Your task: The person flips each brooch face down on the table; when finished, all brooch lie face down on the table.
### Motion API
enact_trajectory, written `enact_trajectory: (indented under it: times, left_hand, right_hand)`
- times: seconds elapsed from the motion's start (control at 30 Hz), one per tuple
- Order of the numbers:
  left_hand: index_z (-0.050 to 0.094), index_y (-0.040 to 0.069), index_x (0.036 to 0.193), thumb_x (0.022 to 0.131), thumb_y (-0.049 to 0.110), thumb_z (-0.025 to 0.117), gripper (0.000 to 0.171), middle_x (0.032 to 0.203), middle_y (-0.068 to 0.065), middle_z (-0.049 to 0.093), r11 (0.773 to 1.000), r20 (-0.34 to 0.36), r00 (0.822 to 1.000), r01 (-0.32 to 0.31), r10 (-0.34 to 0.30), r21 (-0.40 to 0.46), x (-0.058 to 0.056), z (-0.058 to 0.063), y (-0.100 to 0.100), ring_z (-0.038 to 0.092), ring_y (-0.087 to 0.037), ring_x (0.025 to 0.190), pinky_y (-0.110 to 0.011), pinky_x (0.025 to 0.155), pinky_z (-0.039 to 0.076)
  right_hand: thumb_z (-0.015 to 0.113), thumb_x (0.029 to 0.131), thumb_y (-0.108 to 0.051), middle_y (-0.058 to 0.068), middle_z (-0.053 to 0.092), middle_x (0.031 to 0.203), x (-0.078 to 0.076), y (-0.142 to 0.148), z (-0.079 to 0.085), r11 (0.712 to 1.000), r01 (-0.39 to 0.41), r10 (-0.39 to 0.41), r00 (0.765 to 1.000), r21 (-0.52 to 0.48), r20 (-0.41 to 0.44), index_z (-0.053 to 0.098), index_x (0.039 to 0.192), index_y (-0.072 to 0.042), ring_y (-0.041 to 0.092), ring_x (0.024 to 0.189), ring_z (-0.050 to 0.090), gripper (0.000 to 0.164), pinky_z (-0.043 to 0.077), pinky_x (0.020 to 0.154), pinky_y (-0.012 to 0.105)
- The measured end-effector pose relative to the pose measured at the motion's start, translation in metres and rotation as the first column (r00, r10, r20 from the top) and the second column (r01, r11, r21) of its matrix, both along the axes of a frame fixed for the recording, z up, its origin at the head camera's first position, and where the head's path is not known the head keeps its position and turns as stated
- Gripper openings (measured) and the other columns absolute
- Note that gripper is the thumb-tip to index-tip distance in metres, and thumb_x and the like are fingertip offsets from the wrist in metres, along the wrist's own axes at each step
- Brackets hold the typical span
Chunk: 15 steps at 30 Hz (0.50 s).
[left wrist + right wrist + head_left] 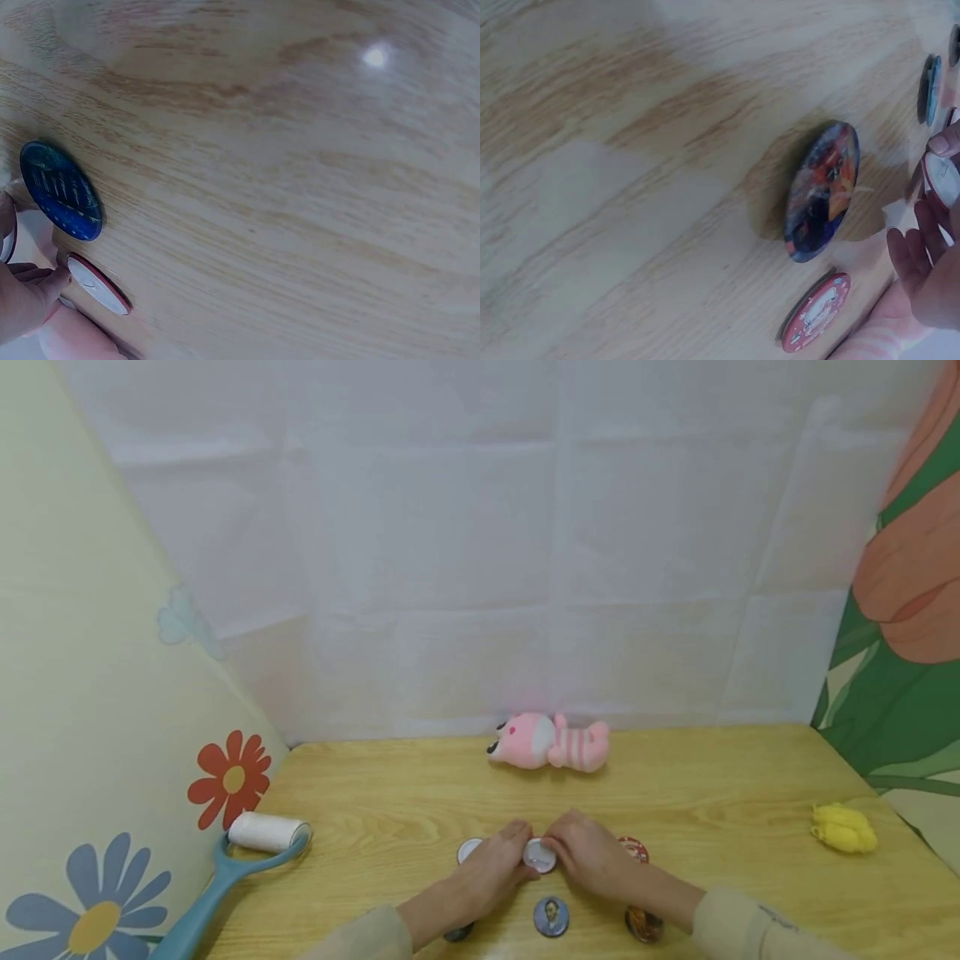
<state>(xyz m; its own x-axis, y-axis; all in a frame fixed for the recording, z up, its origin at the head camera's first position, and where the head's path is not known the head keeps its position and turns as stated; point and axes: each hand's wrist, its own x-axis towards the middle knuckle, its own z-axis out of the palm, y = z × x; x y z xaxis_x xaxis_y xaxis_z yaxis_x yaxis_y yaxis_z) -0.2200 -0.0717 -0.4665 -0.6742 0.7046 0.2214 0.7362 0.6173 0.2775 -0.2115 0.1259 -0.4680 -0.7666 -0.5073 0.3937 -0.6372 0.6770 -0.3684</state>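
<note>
A round button badge (539, 856), its white back facing up, is held between my two hands above the table's middle. My left hand (491, 872) grips its left edge, and my right hand (592, 856) pinches the right edge. In the right wrist view the fingers of the right hand (934, 281) curl beside the white badge back (943, 178). The left hand (30, 296) shows at the edge of the left wrist view, near a dark blue painted badge (61, 191) and a white-backed badge with a red rim (97, 283).
A portrait badge (551, 916) lies in front of the hands. By the right arm are a red badge (817, 313) and a dark orange painted badge (823, 191). Behind lies a pink plush toy (551, 743). A lint roller (266, 832) is left, a yellow bundle (843, 827) right.
</note>
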Motion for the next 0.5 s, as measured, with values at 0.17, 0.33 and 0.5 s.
enact_trajectory:
  times: [0.17,0.33,0.5]
  left_hand:
    - [0.057,0.005,0.101,0.090,0.026,0.070,0.027,0.103,-0.005,0.056,1.000,-0.005,1.000,-0.015,0.015,-0.024,0.0013,-0.0008,0.0015,0.061,-0.013,0.089,-0.024,0.074,0.054]
    - [0.060,-0.007,0.121,0.092,0.028,0.066,0.047,0.126,-0.021,0.059,0.993,0.038,0.998,-0.045,0.050,-0.108,0.0038,0.0003,0.0036,0.059,-0.030,0.116,-0.034,0.093,0.052]
    - [0.057,-0.009,0.127,0.092,0.027,0.065,0.051,0.132,-0.026,0.055,0.986,0.030,0.998,-0.054,0.060,-0.158,0.0036,0.0039,0.0040,0.052,-0.036,0.125,-0.039,0.100,0.048]
  right_hand:
    - [0.066,0.093,-0.015,-0.005,0.068,0.082,-0.0023,0.0008,0.0016,0.998,0.039,-0.037,0.999,-0.045,0.039,0.073,0.089,-0.010,0.009,0.076,0.058,0.010,0.051,0.066,0.026]
    - [0.070,0.089,-0.015,-0.006,0.066,0.079,-0.0043,0.0045,-0.0005,0.997,0.032,-0.023,0.992,-0.076,0.125,0.072,0.096,-0.008,0.004,0.072,0.055,0.009,0.048,0.062,0.023]
    - [0.077,0.083,-0.026,-0.009,0.065,0.086,-0.0052,0.0079,-0.0013,0.999,-0.037,0.038,0.988,-0.014,0.150,0.073,0.106,-0.010,0.004,0.076,0.049,0.029,0.044,0.066,0.022]
